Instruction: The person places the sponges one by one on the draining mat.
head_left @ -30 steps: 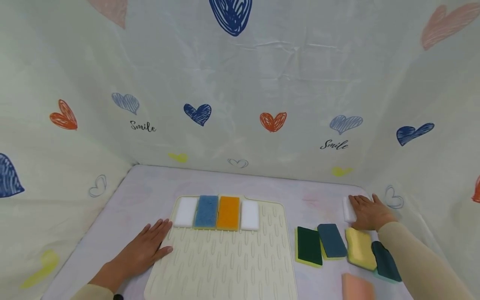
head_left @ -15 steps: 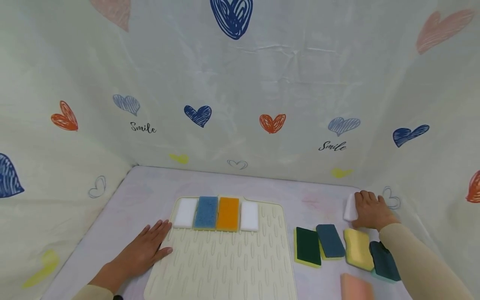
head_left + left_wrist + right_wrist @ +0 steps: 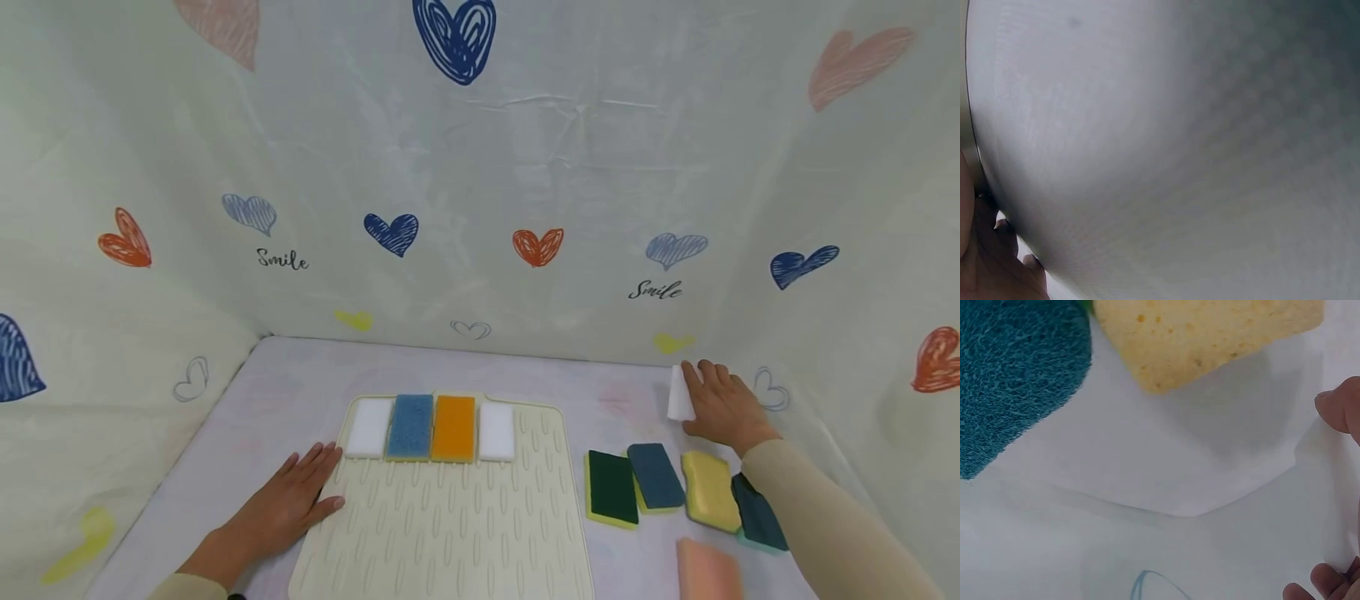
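Observation:
At the back right in the head view, my right hand (image 3: 726, 408) grips a white sponge (image 3: 679, 398) between thumb and fingers. The right wrist view shows the thumb (image 3: 1335, 409) and curled fingertips on either side of that white block, at the right edge. My left hand (image 3: 288, 500) lies flat with fingers extended at the left edge of a cream ribbed mat (image 3: 450, 525). Along the mat's back edge sit a white sponge (image 3: 370, 428), a blue one (image 3: 410, 427), an orange one (image 3: 453, 428) and another white sponge (image 3: 497, 432), side by side.
Right of the mat lie a dark green scouring sponge (image 3: 612, 488), a grey-blue one (image 3: 656, 477), a yellow sponge (image 3: 710, 492), a teal sponge (image 3: 759, 514) partly behind the right sleeve, and a pink sponge (image 3: 708, 570). A heart-printed curtain (image 3: 465, 167) closes off the table's back and sides.
My right hand goes from lying over the white sponge to gripping it, and both have shifted left and toward the back. My left hand has stayed put.

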Motion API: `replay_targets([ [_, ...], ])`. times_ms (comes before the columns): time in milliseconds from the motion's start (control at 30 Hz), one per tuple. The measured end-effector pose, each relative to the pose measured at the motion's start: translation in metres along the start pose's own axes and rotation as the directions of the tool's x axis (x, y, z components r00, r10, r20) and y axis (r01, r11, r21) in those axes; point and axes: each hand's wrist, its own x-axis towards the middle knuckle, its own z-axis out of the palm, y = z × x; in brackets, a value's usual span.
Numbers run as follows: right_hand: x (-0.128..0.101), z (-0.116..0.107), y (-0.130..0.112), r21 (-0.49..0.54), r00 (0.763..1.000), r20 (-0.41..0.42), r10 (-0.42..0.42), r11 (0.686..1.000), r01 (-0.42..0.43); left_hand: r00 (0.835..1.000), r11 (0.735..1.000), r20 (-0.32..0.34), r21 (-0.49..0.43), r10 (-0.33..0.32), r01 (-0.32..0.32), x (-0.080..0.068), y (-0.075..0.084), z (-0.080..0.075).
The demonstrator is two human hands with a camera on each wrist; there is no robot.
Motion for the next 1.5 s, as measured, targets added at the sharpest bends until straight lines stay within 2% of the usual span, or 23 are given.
replay_targets([
  [300, 0.010, -0.014, -0.028, -0.102, 0.990, -0.096, -0.099, 0.991, 0.089, 1.000, 1.000, 0.010, -0.009, -0.005, 0.005, 0.001, -0.001, 0.000],
  [600, 0.019, -0.024, -0.063, -0.082, 0.965, -0.186, -0.184, 0.982, 0.171, 1.000, 1.000, 0.005, -0.012, 0.007, -0.006, 0.000, -0.002, 0.000],
  [1133, 0.034, -0.034, -0.128, -0.088, 0.949, -0.210, -0.235, 0.971, 0.221, 1.000, 0.999, 0.017, -0.043, 0.008, -0.007, -0.001, -0.002, 0.000],
  [1333, 0.038, -0.039, -0.156, -0.011, 0.941, -0.207, -0.266, 0.963, 0.270, 1.000, 0.999, 0.017, -0.043, 0.006, -0.005, -0.001, -0.002, 0.000],
  [1500, 0.040, -0.038, -0.175, 0.109, 0.942, -0.173, -0.286, 0.945, 0.307, 1.000, 0.999, 0.014, -0.036, 0.013, -0.012, 0.000, -0.002, 0.000],
])
